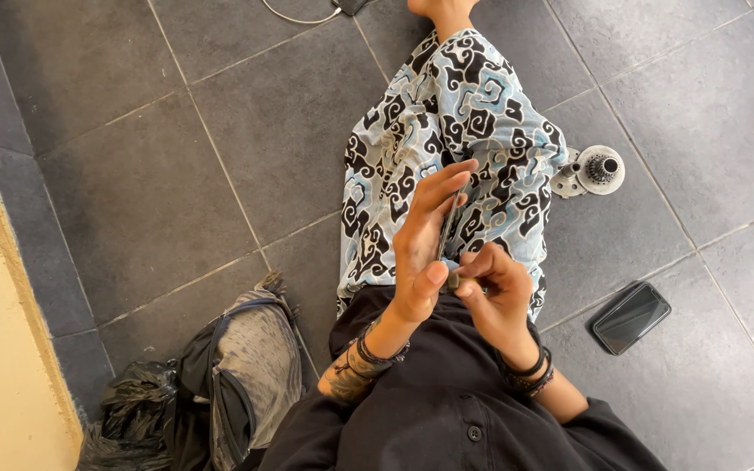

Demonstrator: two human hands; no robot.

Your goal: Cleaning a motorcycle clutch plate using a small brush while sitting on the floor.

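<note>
I sit on a grey tiled floor with my legs stretched out in patterned blue, white and black trousers (447,122). My left hand (425,240) is raised over my lap and holds a thin dark flat piece (448,228) upright between fingers and thumb. My right hand (495,292) is curled just below it, its fingertips pinching the lower end of the same piece. Dark bracelets ring both wrists. What the piece is cannot be made out.
A round metal part (593,170) with a toothed centre lies on the floor right of my leg. A dark phone (630,316) lies on the tiles nearer me. A grey bag (237,375) and black plastic sit at my left, beside a pale wall edge (2,349).
</note>
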